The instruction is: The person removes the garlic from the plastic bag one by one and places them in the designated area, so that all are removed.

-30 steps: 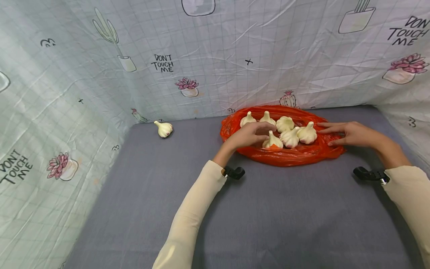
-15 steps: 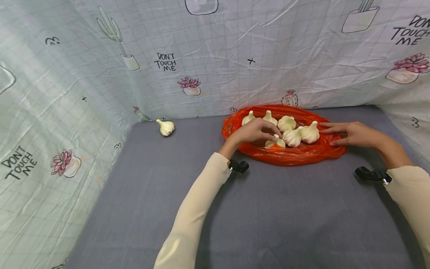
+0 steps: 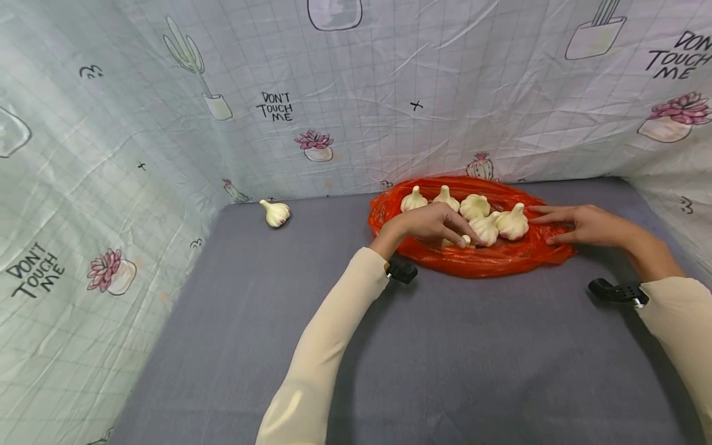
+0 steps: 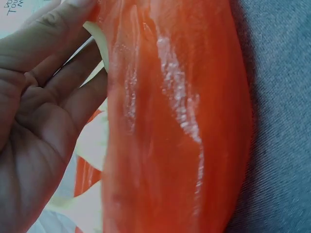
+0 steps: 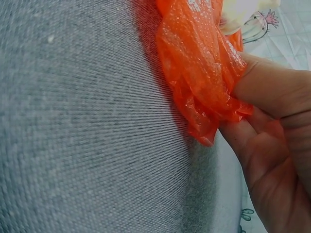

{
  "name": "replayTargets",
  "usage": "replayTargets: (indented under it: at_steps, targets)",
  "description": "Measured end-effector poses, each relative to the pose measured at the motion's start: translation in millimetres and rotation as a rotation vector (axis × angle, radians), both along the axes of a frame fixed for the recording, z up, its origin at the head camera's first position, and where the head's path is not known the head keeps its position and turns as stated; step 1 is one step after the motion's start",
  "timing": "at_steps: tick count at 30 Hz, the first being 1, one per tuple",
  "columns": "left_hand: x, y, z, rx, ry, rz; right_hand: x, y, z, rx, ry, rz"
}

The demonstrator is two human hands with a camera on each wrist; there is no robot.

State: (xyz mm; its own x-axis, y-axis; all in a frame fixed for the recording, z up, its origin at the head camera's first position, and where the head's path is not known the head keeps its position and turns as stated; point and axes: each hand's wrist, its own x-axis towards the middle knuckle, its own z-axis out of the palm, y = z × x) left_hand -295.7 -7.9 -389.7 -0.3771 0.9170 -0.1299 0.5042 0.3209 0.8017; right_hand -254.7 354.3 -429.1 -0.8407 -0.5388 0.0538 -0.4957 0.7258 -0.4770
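Observation:
An orange-red plastic bag [image 3: 473, 269], its mouth spread wide, lies at the back of the table with several garlic bulbs [image 3: 475, 207] inside. My left hand [image 3: 431, 220] reaches into its front part. Its thumb and fingers close round the front garlic bulb [image 3: 466, 240], which they mostly hide; in the left wrist view the bag's side covers the fingertips. At the bag's right end my right hand [image 3: 592, 224] holds the edge, and the right wrist view has crumpled plastic [image 5: 204, 92] between thumb and fingers. Another garlic bulb [image 3: 513, 222] sits just left of those fingers.
One garlic bulb [image 3: 275, 214] lies alone on the grey table cloth [image 3: 250, 321] at the back left. Printed curtains [image 3: 356, 93] hang along the back and both sides, close behind the bag.
My left hand has shifted slightly right and lower, from beside the front garlic bulb to over and round it. My right hand has stayed at the bag's right end.

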Motion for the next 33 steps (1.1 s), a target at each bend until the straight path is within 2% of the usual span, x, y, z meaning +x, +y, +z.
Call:
replayTargets:
  at_steps: [8, 12, 15, 20, 25, 28, 33]
  targets:
    - [2.2, -0.7, 9.7, -0.02, 0.049, 0.052, -0.5, 0.4, 1.0, 0.04, -0.028, -0.01]
    - [5.6, -7.0, 14.5, 0.035, 0.049, 0.056, -0.5, -1.3, 2.1, 0.066, -0.042, -0.012]
    - [7.0, -13.0, 18.8, 0.076, 0.041, 0.063, -0.3, -1.6, 3.2, 0.062, -0.04, -0.006]
    - [8.1, -24.0, 27.9, 0.118, 0.087, 0.069, -1.0, -0.5, 5.0, 0.043, -0.009, -0.001]
    - [10.9, -36.4, 34.1, 0.131, 0.127, 0.115, -3.1, 0.2, 6.0, 0.035, 0.001, 0.006]
    - [14.5, -45.6, 36.4, 0.143, 0.166, 0.141, -3.3, 0.4, 5.0, 0.029, 0.0, 0.018]
    - [21.6, -62.2, 36.3, 0.183, 0.185, 0.149, -0.9, -0.5, 3.5, 0.032, -0.028, 0.014]
